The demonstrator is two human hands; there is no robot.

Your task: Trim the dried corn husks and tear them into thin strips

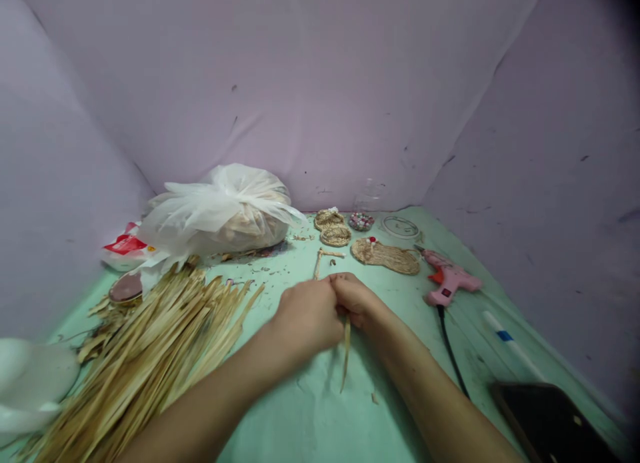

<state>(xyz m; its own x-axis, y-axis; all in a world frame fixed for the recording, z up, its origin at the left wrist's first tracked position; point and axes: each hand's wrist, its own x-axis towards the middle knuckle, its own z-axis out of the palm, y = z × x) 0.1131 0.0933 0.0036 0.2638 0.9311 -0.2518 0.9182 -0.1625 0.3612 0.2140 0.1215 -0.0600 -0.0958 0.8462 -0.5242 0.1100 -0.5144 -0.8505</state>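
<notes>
Both hands meet over the middle of the green-covered table (300,409). My left hand (310,316) is closed, its fingers wrapped round a dried leaf strip (346,356) whose loose end hangs below. Against it my right hand (354,296) pinches the same strip; the fingertips are partly hidden. A thin twisted cord (317,266) of the same straw-coloured material sticks out beyond the hands and bends to the right at its far end. Past it lie a woven sole-shaped piece (385,256) with a red bead and a smaller woven slipper (333,228).
A bundle of dried leaf strips (165,349) spreads at left, before a stuffed white plastic bag (225,209). At right are a pink glue gun (450,276) with a black cord, a white pen (513,343) and a dark phone (550,423). A bead container (361,221) stands behind.
</notes>
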